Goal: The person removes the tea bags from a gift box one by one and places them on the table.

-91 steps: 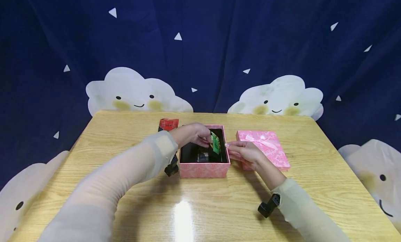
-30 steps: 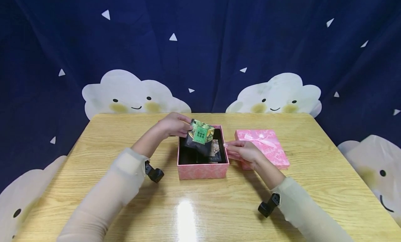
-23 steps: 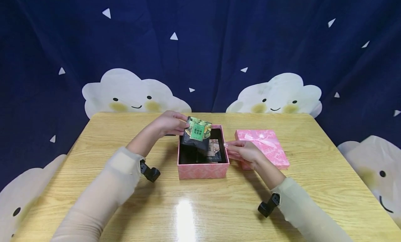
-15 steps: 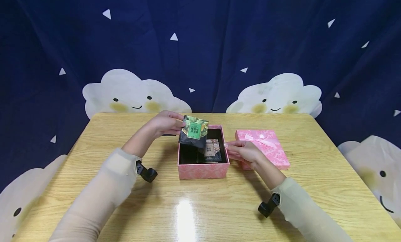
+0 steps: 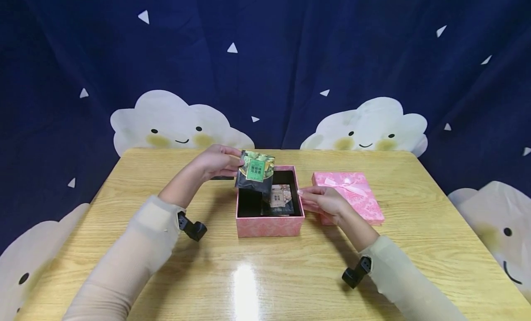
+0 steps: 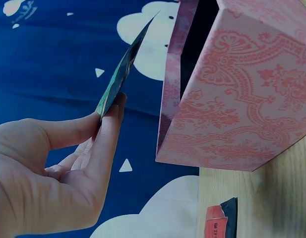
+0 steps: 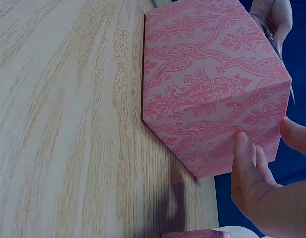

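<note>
My left hand (image 5: 219,163) pinches a flat black tea sachet (image 5: 258,169) with a green label at its left edge, between thumb and fingers. The sachet hangs raised over the left part of an open pink patterned gift box (image 5: 270,226) with a black inside. In the left wrist view the sachet (image 6: 124,67) shows edge-on, beside the box wall. Another tea sachet (image 5: 280,199), dark with a pale label, lies inside the box. My right hand (image 5: 325,202) holds the box's right wall, thumb at the rim and fingers against the outer side (image 7: 247,144).
The pink lid (image 5: 358,196) with a ribbon bow lies right of the box, behind my right hand. A red and black sachet (image 6: 215,223) lies on the table left of the box, mostly hidden by my left hand in the head view.
My left hand has lifted the green-labelled tea sachet out of the box and moved it up and left. The sachet beneath now shows. My right hand has stayed at the box wall.
</note>
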`<state>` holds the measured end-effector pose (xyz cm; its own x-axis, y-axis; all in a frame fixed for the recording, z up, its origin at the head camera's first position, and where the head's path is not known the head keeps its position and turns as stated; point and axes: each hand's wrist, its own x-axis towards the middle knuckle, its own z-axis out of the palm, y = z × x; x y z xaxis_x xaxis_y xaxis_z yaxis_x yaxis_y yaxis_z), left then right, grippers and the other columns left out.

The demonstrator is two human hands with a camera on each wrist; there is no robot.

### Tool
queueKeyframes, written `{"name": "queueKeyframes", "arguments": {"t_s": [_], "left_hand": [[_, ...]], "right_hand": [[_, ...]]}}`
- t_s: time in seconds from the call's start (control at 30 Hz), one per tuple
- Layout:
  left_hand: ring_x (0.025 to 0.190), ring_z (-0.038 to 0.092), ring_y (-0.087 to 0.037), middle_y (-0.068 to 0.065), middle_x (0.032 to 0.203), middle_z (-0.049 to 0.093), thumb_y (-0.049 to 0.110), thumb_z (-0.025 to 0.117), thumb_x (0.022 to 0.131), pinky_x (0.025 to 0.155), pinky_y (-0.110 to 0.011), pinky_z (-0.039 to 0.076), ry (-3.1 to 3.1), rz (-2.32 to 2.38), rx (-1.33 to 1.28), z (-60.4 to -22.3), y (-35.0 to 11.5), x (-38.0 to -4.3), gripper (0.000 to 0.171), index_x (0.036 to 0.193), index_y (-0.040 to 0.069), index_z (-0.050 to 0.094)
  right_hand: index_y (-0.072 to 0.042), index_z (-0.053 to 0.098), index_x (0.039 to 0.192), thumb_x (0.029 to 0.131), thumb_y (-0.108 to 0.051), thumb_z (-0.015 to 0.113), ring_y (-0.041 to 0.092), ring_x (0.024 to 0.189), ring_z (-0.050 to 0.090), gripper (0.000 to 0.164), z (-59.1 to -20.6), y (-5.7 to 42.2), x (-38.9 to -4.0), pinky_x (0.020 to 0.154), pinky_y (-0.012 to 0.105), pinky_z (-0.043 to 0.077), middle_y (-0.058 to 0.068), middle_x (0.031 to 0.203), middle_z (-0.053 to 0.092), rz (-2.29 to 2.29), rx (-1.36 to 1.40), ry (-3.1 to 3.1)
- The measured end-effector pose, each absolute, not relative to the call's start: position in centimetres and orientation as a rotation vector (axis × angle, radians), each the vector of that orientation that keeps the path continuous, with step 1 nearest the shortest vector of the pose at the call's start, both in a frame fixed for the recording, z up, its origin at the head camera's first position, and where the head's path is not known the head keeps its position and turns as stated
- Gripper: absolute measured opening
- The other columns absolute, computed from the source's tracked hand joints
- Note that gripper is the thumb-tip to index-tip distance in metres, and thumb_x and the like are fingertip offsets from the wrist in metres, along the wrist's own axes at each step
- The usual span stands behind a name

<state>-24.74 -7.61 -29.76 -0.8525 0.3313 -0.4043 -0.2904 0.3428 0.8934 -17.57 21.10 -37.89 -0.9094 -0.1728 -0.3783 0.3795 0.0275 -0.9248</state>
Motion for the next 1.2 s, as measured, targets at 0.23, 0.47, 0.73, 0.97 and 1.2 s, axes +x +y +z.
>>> {"name": "queueKeyframes", "arguments": {"t_s": [0.23, 0.47, 0.73, 0.97, 1.2], "left_hand": [[0.070, 0.063, -0.004, 0.005, 0.079, 0.063, 0.005, 0.055, 0.095, 0.085, -0.029, 0.059, 2.085, 1.545, 0.031, -29.7, -7.7, -24.7, 0.039, 0.133, -0.001, 0.047], [0.067, 0.062, -0.004, 0.004, 0.080, 0.061, 0.003, 0.055, 0.094, 0.068, -0.020, 0.058, 2.063, 1.570, 0.025, -29.9, -7.9, -24.6, 0.040, 0.133, -0.002, 0.047], [0.069, 0.064, -0.004, 0.004, 0.081, 0.063, 0.003, 0.054, 0.095, 0.067, -0.019, 0.058, 2.041, 1.598, 0.020, -29.9, -8.3, -24.7, 0.040, 0.133, -0.003, 0.046], [0.070, 0.064, -0.003, 0.005, 0.080, 0.061, 0.004, 0.054, 0.095, 0.069, -0.019, 0.059, 2.048, 1.601, 0.007, -29.9, -9.0, -24.9, 0.041, 0.134, -0.002, 0.044], [0.070, 0.064, -0.004, 0.006, 0.078, 0.062, 0.004, 0.052, 0.096, 0.069, -0.019, 0.059, 2.030, 1.619, 0.021, -30.0, -9.6, -24.9, 0.042, 0.136, -0.004, 0.042]], "right_hand": [[0.016, 0.048, 0.125, 0.095, -0.007, 0.058, 0.006, 0.082, 0.069, 0.039, -37.9, 21.2, -17.5, 0.080, 0.021, 0.059, -0.004, 0.084, 0.070, -1.950, 0.204, 1.934], [0.015, 0.050, 0.123, 0.094, -0.008, 0.058, 0.007, 0.082, 0.070, 0.037, -37.8, 21.2, -17.4, 0.081, 0.021, 0.059, -0.005, 0.082, 0.071, -1.933, 0.186, 1.929], [0.012, 0.054, 0.118, 0.094, -0.007, 0.059, 0.007, 0.082, 0.069, 0.031, -37.8, 21.2, -17.5, 0.081, 0.021, 0.059, -0.005, 0.082, 0.071, -1.943, 0.182, 1.927], [0.010, 0.055, 0.116, 0.094, -0.006, 0.057, 0.006, 0.081, 0.069, 0.027, -37.7, 21.2, -17.5, 0.079, 0.020, 0.059, -0.005, 0.081, 0.072, -1.953, 0.191, 1.913], [0.013, 0.051, 0.121, 0.094, -0.010, 0.059, 0.007, 0.083, 0.070, 0.036, -37.8, 21.2, -17.6, 0.079, 0.020, 0.059, -0.005, 0.082, 0.072, -1.930, 0.212, 1.930]]}}
